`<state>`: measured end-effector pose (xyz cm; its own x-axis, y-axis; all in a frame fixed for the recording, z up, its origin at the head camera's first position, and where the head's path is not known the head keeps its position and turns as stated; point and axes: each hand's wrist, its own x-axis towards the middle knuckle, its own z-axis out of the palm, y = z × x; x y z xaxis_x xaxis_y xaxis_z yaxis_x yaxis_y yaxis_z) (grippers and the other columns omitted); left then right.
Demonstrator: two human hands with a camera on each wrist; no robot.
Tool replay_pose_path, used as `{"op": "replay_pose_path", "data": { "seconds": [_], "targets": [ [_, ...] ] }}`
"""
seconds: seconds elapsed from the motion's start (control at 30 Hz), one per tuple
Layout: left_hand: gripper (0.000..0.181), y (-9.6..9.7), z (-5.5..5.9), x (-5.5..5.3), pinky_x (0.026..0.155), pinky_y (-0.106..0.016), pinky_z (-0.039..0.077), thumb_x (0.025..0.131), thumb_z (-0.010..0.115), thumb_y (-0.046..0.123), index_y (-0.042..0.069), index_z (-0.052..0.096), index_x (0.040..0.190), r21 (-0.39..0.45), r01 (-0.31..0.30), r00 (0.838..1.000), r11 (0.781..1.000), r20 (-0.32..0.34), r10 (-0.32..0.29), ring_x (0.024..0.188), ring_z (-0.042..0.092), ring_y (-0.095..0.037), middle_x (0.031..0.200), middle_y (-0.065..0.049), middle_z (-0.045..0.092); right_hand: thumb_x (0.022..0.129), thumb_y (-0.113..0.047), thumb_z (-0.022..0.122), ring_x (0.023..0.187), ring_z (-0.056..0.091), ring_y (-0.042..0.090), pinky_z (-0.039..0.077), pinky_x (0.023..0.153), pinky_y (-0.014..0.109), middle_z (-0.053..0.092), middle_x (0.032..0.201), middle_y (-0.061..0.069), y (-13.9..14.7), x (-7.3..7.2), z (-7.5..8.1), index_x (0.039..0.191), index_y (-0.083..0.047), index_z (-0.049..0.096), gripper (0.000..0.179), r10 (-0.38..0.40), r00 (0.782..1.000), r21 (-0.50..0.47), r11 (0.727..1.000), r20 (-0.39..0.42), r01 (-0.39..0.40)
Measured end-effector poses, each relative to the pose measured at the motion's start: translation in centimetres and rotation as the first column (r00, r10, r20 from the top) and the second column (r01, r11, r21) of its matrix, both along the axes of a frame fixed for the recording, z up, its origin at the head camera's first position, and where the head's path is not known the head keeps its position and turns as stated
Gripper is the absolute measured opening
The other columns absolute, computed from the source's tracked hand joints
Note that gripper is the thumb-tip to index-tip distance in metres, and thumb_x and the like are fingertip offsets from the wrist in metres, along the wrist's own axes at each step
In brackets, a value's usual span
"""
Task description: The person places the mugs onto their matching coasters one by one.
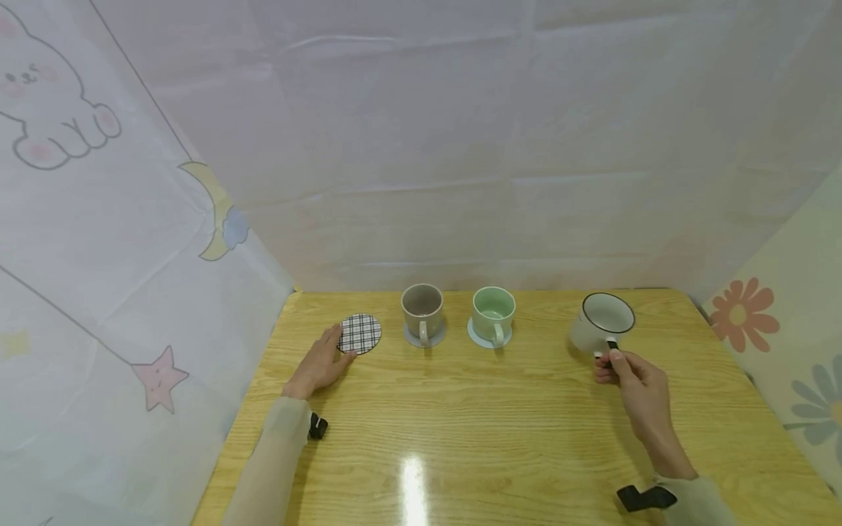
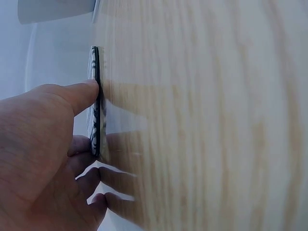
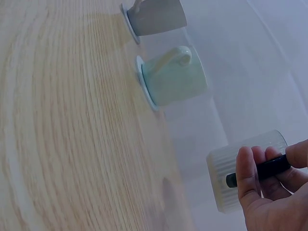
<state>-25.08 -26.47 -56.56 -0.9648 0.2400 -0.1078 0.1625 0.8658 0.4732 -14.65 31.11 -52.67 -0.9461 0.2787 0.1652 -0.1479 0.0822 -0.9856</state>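
A round coaster [image 1: 359, 334] with a black-and-white check lies at the table's left. My left hand [image 1: 320, 363] holds its near-left edge, the thumb [image 2: 83, 94] on one side and a fingertip [image 2: 83, 144] on the other. My right hand [image 1: 639, 387] grips the black handle [image 3: 269, 168] of a white mug [image 1: 588, 332] with a dark rim. Ribs run along the mug's wall in the right wrist view. The mug is raised above the table at the right, tilted a little.
A grey-brown mug [image 1: 421, 310] and a pale green mug [image 1: 493, 310] stand side by side at the back middle, each on a light round coaster. Printed sheets [image 1: 408, 146] close off the back and both sides of the wooden table [image 1: 460, 416].
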Motion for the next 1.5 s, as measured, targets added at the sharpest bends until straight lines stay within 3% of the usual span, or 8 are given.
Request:
{"op": "replay_pose_path", "data": {
  "seconds": [0.5, 0.6, 0.7, 0.93, 1.37, 1.5],
  "targets": [
    [0.079, -0.1, -0.3, 0.0, 0.132, -0.065, 0.017, 0.113, 0.055, 0.033, -0.007, 0.015, 0.168, -0.007, -0.006, 1.0, 1.0, 0.007, 0.006, 0.162, 0.016, -0.051, 0.175, -0.029, 0.017, 0.112, -0.015, 0.057, 0.08, 0.075, 0.009, 0.065, 0.072, 0.022, 0.079, 0.094, 0.004, -1.5, -0.7, 0.7, 0.112, 0.026, 0.062, 0.042, 0.091, 0.995, 0.046, 0.995, -0.039, -0.089],
    [0.079, -0.1, -0.4, 0.0, 0.132, -0.065, 0.017, 0.113, 0.055, 0.033, -0.008, 0.015, 0.168, -0.005, -0.002, 1.0, 1.0, 0.006, 0.002, 0.162, 0.016, -0.051, 0.175, -0.03, 0.017, 0.112, -0.017, 0.056, 0.081, 0.075, 0.009, 0.065, 0.073, 0.022, 0.078, 0.094, 0.0, -1.9, -0.8, 1.0, 0.112, 0.025, 0.062, 0.042, 0.1, 0.995, 0.062, 0.993, -0.029, -0.098],
    [0.079, 0.0, -0.4, -0.1, 0.132, -0.065, 0.016, 0.113, 0.055, 0.033, -0.007, 0.015, 0.168, -0.006, 0.002, 1.0, 1.0, 0.009, -0.002, 0.162, 0.015, -0.051, 0.175, -0.03, 0.017, 0.113, -0.018, 0.055, 0.08, 0.075, 0.009, 0.065, 0.073, 0.022, 0.078, 0.094, -0.004, -2.3, -0.9, 1.3, 0.113, 0.025, 0.062, 0.044, 0.104, 0.994, 0.075, 0.992, -0.021, -0.102],
    [0.078, 0.1, -0.1, 0.0, 0.132, -0.064, 0.017, 0.113, 0.055, 0.032, -0.008, 0.017, 0.167, -0.01, -0.003, 1.0, 1.0, 0.0, 0.003, 0.162, 0.016, -0.051, 0.174, -0.031, 0.018, 0.113, -0.017, 0.055, 0.079, 0.074, 0.01, 0.065, 0.073, 0.022, 0.078, 0.093, 0.003, -2.9, -1.2, 1.6, 0.111, 0.024, 0.064, 0.043, 0.105, 0.994, 0.079, 0.992, -0.03, -0.103],
    [0.08, 0.1, 0.2, -0.1, 0.133, -0.063, 0.016, 0.113, 0.055, 0.036, -0.007, 0.015, 0.168, -0.022, 0.002, 1.0, 1.0, 0.024, -0.001, 0.162, 0.015, -0.05, 0.175, -0.03, 0.016, 0.113, -0.017, 0.054, 0.078, 0.074, 0.01, 0.065, 0.072, 0.023, 0.078, 0.094, 0.005, -3.9, -1.2, 2.5, 0.11, 0.021, 0.067, 0.04, 0.124, 0.991, 0.125, 0.985, -0.04, -0.118],
    [0.08, 0.2, 0.1, -0.1, 0.134, -0.062, 0.014, 0.113, 0.055, 0.036, -0.006, 0.014, 0.168, -0.018, 0.0, 0.999, 1.0, 0.035, 0.0, 0.163, 0.014, -0.049, 0.175, -0.029, 0.015, 0.113, -0.015, 0.055, 0.078, 0.074, 0.009, 0.065, 0.072, 0.024, 0.077, 0.093, -0.001, -4.2, -1.1, 2.9, 0.11, 0.019, 0.068, 0.037, 0.139, 0.989, 0.145, 0.981, -0.047, -0.131]
  ]
}}
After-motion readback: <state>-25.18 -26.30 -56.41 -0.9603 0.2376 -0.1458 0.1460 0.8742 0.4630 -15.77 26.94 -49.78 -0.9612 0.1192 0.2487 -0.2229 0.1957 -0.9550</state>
